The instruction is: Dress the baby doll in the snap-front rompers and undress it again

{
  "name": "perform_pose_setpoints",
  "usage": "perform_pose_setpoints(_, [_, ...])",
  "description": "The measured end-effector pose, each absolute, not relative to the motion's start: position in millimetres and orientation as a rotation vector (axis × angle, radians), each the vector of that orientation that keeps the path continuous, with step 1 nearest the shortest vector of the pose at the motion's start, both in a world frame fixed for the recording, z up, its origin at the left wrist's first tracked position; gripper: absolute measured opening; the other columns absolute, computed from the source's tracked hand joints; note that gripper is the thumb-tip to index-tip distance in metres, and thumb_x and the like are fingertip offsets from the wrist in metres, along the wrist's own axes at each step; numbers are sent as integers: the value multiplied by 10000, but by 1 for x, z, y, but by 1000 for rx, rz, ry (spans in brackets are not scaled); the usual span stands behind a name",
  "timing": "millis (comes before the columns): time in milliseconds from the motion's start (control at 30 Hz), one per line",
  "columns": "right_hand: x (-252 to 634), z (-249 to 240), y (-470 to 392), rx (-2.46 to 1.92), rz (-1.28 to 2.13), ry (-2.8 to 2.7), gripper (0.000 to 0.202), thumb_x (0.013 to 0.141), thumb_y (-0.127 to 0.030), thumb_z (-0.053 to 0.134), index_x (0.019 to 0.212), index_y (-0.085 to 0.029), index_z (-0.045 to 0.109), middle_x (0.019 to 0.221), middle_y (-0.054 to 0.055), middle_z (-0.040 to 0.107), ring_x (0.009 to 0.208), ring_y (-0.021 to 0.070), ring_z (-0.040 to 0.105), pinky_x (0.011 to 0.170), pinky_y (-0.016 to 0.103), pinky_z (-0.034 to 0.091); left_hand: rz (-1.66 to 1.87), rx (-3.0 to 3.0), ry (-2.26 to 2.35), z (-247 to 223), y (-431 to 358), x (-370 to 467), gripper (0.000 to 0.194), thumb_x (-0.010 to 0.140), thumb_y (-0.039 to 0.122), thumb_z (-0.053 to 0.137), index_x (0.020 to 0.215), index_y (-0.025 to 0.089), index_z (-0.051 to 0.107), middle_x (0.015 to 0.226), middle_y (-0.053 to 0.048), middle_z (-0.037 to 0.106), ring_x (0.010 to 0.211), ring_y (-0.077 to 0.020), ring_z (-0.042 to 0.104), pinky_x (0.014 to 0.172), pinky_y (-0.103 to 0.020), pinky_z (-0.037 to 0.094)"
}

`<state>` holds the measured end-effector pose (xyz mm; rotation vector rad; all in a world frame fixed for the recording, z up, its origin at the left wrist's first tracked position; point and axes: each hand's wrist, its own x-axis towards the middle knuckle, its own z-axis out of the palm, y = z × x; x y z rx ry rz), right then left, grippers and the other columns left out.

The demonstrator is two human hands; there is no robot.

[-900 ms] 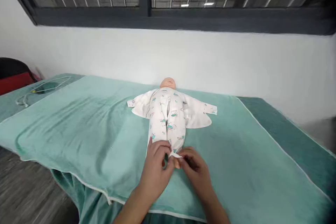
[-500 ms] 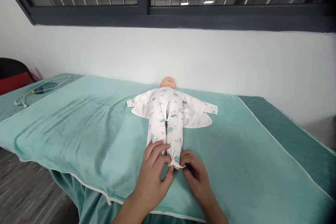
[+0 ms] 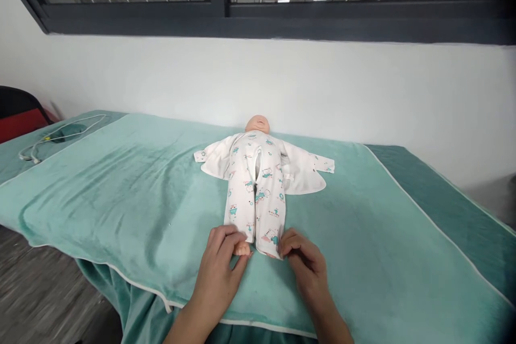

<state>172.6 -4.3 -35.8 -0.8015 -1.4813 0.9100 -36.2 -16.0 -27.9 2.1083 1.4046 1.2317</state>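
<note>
A baby doll lies on its back, its head [image 3: 258, 124] toward the wall. Printed white trousers [image 3: 269, 201] cover its legs, and a white top [image 3: 304, 172] spreads open beneath it with both sleeves out. My left hand [image 3: 220, 266] is at the cuff of the left trouser leg, fingers curved around the doll's bare foot [image 3: 242, 249], thumb apart below it. My right hand [image 3: 306, 266] pinches the outer edge of the right trouser cuff. The other foot is mostly hidden inside that cuff.
A green cloth [image 3: 355, 247] covers the table, its pale hem along the front edge. A white cord [image 3: 38, 146] lies at the far left near a black and red chair [image 3: 20, 113]. Behind stand a white wall [image 3: 161, 75] and a barred window [image 3: 217, 16].
My left hand has moved left, from the right trouser cuff to the left foot, which now shows. The right trouser leg has shifted slightly right, with my right hand still at its cuff.
</note>
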Motion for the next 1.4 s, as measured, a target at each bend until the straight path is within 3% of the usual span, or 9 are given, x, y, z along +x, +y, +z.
perform_pose_setpoints(300, [173,-35,-5,-840,913,-1479,241,878,-57,463,769,-224,598,741,-8,551,712,143,520,656,291,365,1328,2102,1321,-18,-12,-35,119,906,92,577,920,209,561,980,-47,561,956,-179,541,795,-300,481])
perform_pose_setpoints(633, [172,-33,-5,-844,896,-1471,223,879,-80,482,753,-212,610,727,5,570,701,151,543,646,294,380,1434,2140,1246,-27,-14,-36,219,925,59,555,1072,216,597,888,-34,573,826,-155,520,700,-275,459])
perform_pose_setpoints(1000, [172,-32,-5,-846,894,-1483,233,878,-74,477,762,-218,619,730,4,581,707,151,548,652,292,384,1353,2182,1366,-28,-17,-39,234,912,135,599,1122,232,636,932,-41,591,884,-180,564,765,-313,501])
perform_pose_setpoints(1233, [172,-33,-4,-857,871,-1486,237,894,-73,467,796,-226,618,757,-2,584,718,143,550,650,280,395,1344,2219,1436,-32,-18,-42,339,911,170,620,1242,231,579,1122,-81,566,1074,-208,547,909,-353,509])
perform_pose_setpoints(1400, [169,-29,-4,-903,795,-1564,258,902,-68,443,809,-217,632,775,10,603,711,142,565,638,280,402,1380,2134,1421,-36,-18,-41,210,910,179,623,1113,220,589,1056,-70,579,1008,-203,572,847,-347,527])
